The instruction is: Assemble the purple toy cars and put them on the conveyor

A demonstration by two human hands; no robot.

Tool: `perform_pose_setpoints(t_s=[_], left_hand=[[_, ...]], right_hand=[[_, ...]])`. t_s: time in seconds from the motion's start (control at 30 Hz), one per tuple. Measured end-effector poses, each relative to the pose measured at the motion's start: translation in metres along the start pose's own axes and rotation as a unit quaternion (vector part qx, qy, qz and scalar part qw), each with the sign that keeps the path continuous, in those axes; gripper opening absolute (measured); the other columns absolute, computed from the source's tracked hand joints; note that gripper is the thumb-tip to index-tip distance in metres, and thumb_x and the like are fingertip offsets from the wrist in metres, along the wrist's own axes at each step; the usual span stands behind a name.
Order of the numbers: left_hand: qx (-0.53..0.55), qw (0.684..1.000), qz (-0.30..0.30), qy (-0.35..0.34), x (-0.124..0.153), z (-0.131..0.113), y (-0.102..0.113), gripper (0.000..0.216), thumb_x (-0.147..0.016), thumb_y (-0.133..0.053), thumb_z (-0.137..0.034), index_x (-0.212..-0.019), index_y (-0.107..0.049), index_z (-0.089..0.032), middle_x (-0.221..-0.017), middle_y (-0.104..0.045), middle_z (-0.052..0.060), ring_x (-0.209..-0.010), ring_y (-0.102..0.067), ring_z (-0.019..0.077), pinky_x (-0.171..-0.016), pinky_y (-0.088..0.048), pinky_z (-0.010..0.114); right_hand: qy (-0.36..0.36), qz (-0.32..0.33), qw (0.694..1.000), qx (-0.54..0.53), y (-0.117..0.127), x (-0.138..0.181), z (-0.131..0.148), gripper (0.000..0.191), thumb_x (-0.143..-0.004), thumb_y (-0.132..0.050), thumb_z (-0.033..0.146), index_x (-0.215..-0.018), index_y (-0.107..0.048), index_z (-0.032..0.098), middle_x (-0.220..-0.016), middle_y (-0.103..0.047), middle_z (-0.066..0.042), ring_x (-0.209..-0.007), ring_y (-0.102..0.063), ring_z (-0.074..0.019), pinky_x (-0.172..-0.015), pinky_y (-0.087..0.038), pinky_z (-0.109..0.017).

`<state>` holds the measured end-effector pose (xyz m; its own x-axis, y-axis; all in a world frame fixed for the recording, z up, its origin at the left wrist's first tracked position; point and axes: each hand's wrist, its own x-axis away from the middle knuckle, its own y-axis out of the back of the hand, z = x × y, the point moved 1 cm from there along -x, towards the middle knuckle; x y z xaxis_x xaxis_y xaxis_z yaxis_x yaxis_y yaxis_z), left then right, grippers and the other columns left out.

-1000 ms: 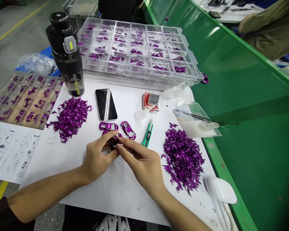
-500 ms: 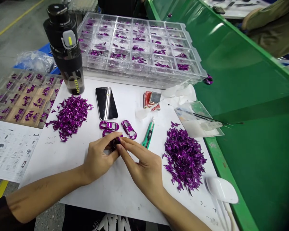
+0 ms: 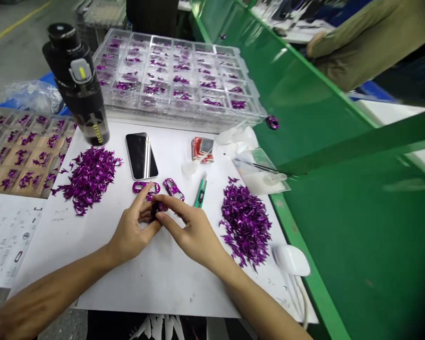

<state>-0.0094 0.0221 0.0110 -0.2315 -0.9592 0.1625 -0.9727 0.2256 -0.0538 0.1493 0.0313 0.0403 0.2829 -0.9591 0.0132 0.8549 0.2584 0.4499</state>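
At the centre of the white work sheet (image 3: 163, 278), the left hand (image 3: 132, 231) and the right hand (image 3: 193, 231) meet fingertip to fingertip; both are closed in a pinch on one small purple part (image 3: 157, 208), which sits between thumbs and forefingers. Just beyond the fingers lie two purple oval frames (image 3: 146, 187); a dark phone (image 3: 141, 156) lies behind them, and a green-handled cutter (image 3: 199, 191) lies just beside the right frame.

Clearances: the left pile of purple pieces (image 3: 87, 177) lies well apart from the left hand; the right pile of purple pieces (image 3: 246, 222) lies near the right wrist; bare sheet extends from the hands to the near edge. The right edge of the sheet borders the green conveyor wall (image 3: 340, 198); a white rounded object (image 3: 290, 259) rests at that edge. The far edge is bounded by a black bottle (image 3: 78, 87) and stacked clear compartment trays (image 3: 177, 75) holding purple pieces. Another person's sleeve (image 3: 357, 42) shows beyond the conveyor.
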Motion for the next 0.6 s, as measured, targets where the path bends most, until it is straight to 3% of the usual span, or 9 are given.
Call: perform_pose_setpoints(t_s=[0.07,0.13,0.17,0.23,0.27,0.3,0.37,0.5,0.6], left_hand=[[-0.013,1.000,-0.014,0.012,0.001,-0.002,-0.002,0.067,-0.089,-0.070,-0.026,-0.151,-0.045,-0.026,-0.117,-0.074,0.007,-0.112,-0.070,0.0268,-0.098,-0.057,0.040],[-0.032,0.999,-0.024,0.014,0.001,-0.004,-0.004,0.053,-0.086,-0.074,-0.031,-0.136,-0.059,-0.024,-0.115,-0.075,0.006,-0.109,-0.070,0.0272,-0.097,-0.058,0.041],[-0.037,0.999,-0.028,0.013,0.002,-0.005,-0.004,0.046,-0.085,-0.075,-0.032,-0.129,-0.064,-0.024,-0.113,-0.075,0.006,-0.106,-0.071,0.0266,-0.094,-0.059,0.040],[-0.046,0.998,-0.039,0.006,0.002,-0.006,-0.005,0.038,-0.085,-0.075,-0.032,-0.120,-0.067,-0.022,-0.104,-0.075,0.005,-0.095,-0.071,0.0237,-0.084,-0.060,0.036],[-0.053,0.998,-0.043,0.002,0.002,-0.006,-0.006,0.035,-0.085,-0.074,-0.031,-0.118,-0.068,-0.021,-0.101,-0.075,0.005,-0.089,-0.070,0.0216,-0.080,-0.060,0.034],[-0.063,0.997,-0.048,-0.004,0.002,-0.007,-0.006,0.032,-0.085,-0.073,-0.028,-0.116,-0.068,-0.020,-0.098,-0.074,0.004,-0.084,-0.069,0.0196,-0.077,-0.059,0.032],[-0.092,0.994,-0.059,-0.031,0.003,-0.006,-0.006,0.027,-0.084,-0.071,-0.022,-0.111,-0.069,-0.019,-0.093,-0.073,0.004,-0.077,-0.068,0.0174,-0.071,-0.057,0.029],[-0.171,0.975,-0.072,-0.123,0.004,0.000,-0.007,0.027,-0.081,-0.068,-0.014,-0.107,-0.071,-0.020,-0.086,-0.072,0.003,-0.070,-0.066,0.0161,-0.063,-0.056,0.026],[-0.232,0.955,-0.062,-0.177,0.003,0.006,-0.008,0.031,-0.082,-0.061,-0.011,-0.110,-0.070,-0.019,-0.088,-0.073,0.004,-0.070,-0.066,0.0154,-0.061,-0.057,0.025]], right_hand=[[0.039,0.006,0.998,0.041,0.016,0.001,0.002,0.030,-0.096,-0.061,0.032,-0.124,-0.071,0.029,-0.120,-0.076,-0.002,-0.107,-0.074,-0.0223,-0.092,-0.062,-0.036],[0.071,-0.095,0.984,0.133,0.045,0.004,-0.001,0.022,-0.095,-0.062,0.035,-0.112,-0.075,0.029,-0.113,-0.078,-0.002,-0.102,-0.075,-0.0236,-0.090,-0.062,-0.037],[0.068,-0.187,0.960,0.196,0.063,0.006,-0.005,0.020,-0.095,-0.063,0.037,-0.106,-0.076,0.028,-0.108,-0.079,-0.003,-0.099,-0.076,-0.0248,-0.089,-0.062,-0.038],[0.025,-0.374,0.874,0.310,0.102,0.011,-0.018,0.021,-0.095,-0.061,0.038,-0.101,-0.076,0.025,-0.103,-0.079,-0.008,-0.096,-0.075,-0.0288,-0.088,-0.060,-0.043],[-0.003,-0.426,0.839,0.337,0.121,0.012,-0.027,0.024,-0.095,-0.059,0.038,-0.104,-0.076,0.022,-0.106,-0.077,-0.013,-0.100,-0.074,-0.0328,-0.091,-0.058,-0.048],[-0.025,-0.450,0.820,0.351,0.138,0.012,-0.037,0.027,-0.095,-0.058,0.037,-0.107,-0.075,0.019,-0.109,-0.076,-0.017,-0.103,-0.073,-0.0365,-0.093,-0.056,-0.052],[-0.054,-0.445,0.820,0.356,0.164,0.012,-0.058,0.027,-0.094,-0.059,0.035,-0.110,-0.074,0.018,-0.108,-0.076,-0.019,-0.103,-0.073,-0.0386,-0.094,-0.055,-0.055],[-0.054,-0.444,0.819,0.359,0.180,0.009,-0.072,0.028,-0.097,-0.056,0.036,-0.116,-0.072,0.024,-0.101,-0.078,-0.012,-0.095,-0.076,-0.0330,-0.090,-0.058,-0.048],[0.045,-0.573,0.731,0.368,0.161,0.010,-0.045,0.037,-0.099,-0.055,0.038,-0.128,-0.068,0.018,-0.108,-0.076,-0.015,-0.096,-0.076,-0.0330,-0.087,-0.059,-0.047]])
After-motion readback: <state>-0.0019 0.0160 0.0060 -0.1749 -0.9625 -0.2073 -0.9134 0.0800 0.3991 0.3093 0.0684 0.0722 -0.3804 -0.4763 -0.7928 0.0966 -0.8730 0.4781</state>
